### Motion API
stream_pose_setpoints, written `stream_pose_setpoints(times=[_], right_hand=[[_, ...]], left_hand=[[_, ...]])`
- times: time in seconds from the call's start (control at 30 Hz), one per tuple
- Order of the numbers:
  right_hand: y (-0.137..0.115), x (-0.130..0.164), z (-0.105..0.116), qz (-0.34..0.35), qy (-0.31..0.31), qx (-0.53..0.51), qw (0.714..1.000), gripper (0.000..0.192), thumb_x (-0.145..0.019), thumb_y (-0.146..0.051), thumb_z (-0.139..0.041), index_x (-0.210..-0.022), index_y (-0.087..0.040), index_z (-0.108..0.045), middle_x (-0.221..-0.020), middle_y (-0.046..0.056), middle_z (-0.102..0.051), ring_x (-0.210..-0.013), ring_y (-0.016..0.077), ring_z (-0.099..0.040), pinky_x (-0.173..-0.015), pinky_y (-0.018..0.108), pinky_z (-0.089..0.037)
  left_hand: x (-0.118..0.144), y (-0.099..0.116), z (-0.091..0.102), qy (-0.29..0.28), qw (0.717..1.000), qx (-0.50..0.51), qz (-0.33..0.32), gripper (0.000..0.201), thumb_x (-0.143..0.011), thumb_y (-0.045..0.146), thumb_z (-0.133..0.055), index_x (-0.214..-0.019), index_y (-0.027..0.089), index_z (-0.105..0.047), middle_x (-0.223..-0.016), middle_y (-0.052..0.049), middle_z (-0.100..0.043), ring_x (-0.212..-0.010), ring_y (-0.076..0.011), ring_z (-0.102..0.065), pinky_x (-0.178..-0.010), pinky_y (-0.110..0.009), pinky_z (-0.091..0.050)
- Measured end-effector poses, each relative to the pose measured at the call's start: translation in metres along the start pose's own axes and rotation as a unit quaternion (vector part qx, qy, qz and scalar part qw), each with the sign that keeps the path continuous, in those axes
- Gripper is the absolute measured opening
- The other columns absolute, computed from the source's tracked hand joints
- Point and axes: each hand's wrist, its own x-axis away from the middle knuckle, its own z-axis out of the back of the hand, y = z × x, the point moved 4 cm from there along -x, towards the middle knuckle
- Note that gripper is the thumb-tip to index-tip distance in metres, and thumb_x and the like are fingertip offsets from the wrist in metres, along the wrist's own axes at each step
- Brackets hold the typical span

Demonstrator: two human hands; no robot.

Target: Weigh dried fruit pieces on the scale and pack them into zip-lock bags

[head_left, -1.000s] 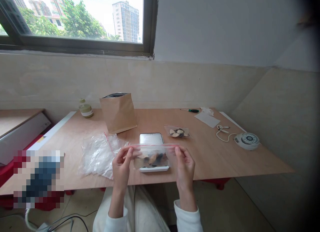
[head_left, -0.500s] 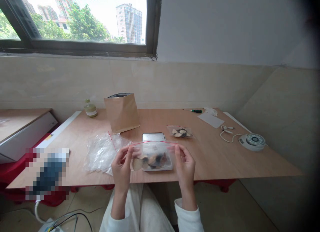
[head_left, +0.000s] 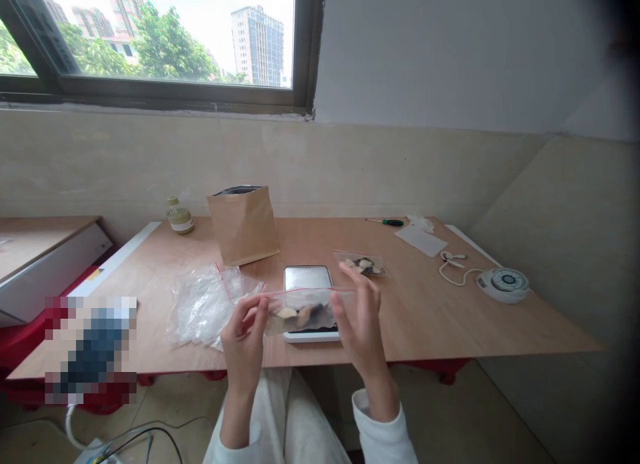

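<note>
A clear zip bag (head_left: pixel 303 312) with a red seal strip holds dark and pale pieces and hangs in front of me over the table's front edge. My left hand (head_left: pixel 246 341) pinches the bag's upper left corner. My right hand (head_left: pixel 359 321) is at the bag's right end with the fingers spread and blurred; whether it still grips the bag is unclear. Behind the bag lies a small white scale (head_left: pixel 307 277) with a metal top. A second filled zip bag (head_left: pixel 361 264) lies on the table just past my right hand.
A heap of empty clear bags (head_left: pixel 205 304) lies left of the scale. A brown paper pouch (head_left: pixel 244 224) stands behind it, a small bottle (head_left: pixel 179 217) further left. A screwdriver (head_left: pixel 387 222), white sheet (head_left: pixel 421 240) and round white device (head_left: pixel 503 282) sit at the right of the wooden table (head_left: pixel 450 317).
My right hand has opened its fingers and shifted left along the bag's top edge. The bag has tilted flatter and lower. My left hand keeps its pinch.
</note>
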Motion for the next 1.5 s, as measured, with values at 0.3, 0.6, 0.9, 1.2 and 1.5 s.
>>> stream_pose_setpoints(times=[0.3, 0.6, 0.9, 1.2, 1.5], right_hand=[[-0.049, -0.03, -0.033, 0.236, -0.216, 0.047, 0.946, 0.019, -0.093, -0.018, -0.05, -0.081, -0.022, -0.064, -0.076, -0.001, -0.07, -0.077, 0.0148, -0.061, -0.09, 0.032, -0.036], [-0.043, -0.029, -0.041, 0.272, -0.195, 0.063, 0.94, 0.022, -0.095, -0.017, -0.046, -0.079, -0.019, -0.061, -0.074, 0.001, -0.069, -0.073, 0.0153, -0.06, -0.082, 0.031, -0.036], [-0.019, -0.034, -0.033, 0.246, -0.198, 0.06, 0.947, 0.025, -0.094, -0.02, -0.049, -0.075, -0.02, -0.064, -0.067, -0.001, -0.068, -0.065, 0.0139, -0.06, -0.076, 0.029, -0.037], [-0.011, -0.036, -0.026, 0.25, -0.232, 0.082, 0.936, 0.025, -0.096, -0.031, -0.046, -0.087, -0.022, -0.067, -0.079, 0.002, -0.071, -0.072, 0.0159, -0.06, -0.074, 0.03, -0.037], [0.005, -0.038, -0.017, 0.224, -0.21, 0.062, 0.95, 0.033, -0.096, -0.022, -0.043, -0.076, -0.022, -0.069, -0.071, 0.0, -0.07, -0.064, 0.0141, -0.058, -0.071, 0.03, -0.035]], left_hand=[[0.006, 0.005, -0.005, -0.033, 0.997, -0.047, -0.045, 0.019, -0.083, 0.037, -0.061, -0.09, 0.022, -0.07, -0.094, -0.004, -0.072, -0.084, -0.0178, -0.068, -0.07, -0.025, -0.056], [0.006, -0.003, -0.005, -0.033, 0.998, -0.042, -0.027, 0.017, -0.084, 0.035, -0.061, -0.091, 0.022, -0.069, -0.092, -0.002, -0.073, -0.08, -0.0172, -0.07, -0.069, -0.025, -0.057], [-0.001, -0.001, -0.01, -0.105, 0.994, -0.03, -0.012, 0.018, -0.087, 0.036, -0.056, -0.093, 0.02, -0.063, -0.084, -0.003, -0.071, -0.08, -0.0175, -0.07, -0.071, -0.027, -0.057], [-0.016, 0.001, -0.024, -0.147, 0.987, -0.042, -0.043, 0.018, -0.087, 0.036, -0.054, -0.09, 0.02, -0.061, -0.078, -0.001, -0.068, -0.071, -0.0151, -0.069, -0.063, -0.023, -0.056], [-0.019, 0.004, -0.026, -0.174, 0.982, -0.051, -0.055, 0.017, -0.088, 0.036, -0.053, -0.091, 0.02, -0.058, -0.081, -0.003, -0.069, -0.073, -0.0156, -0.069, -0.063, -0.024, -0.056]])
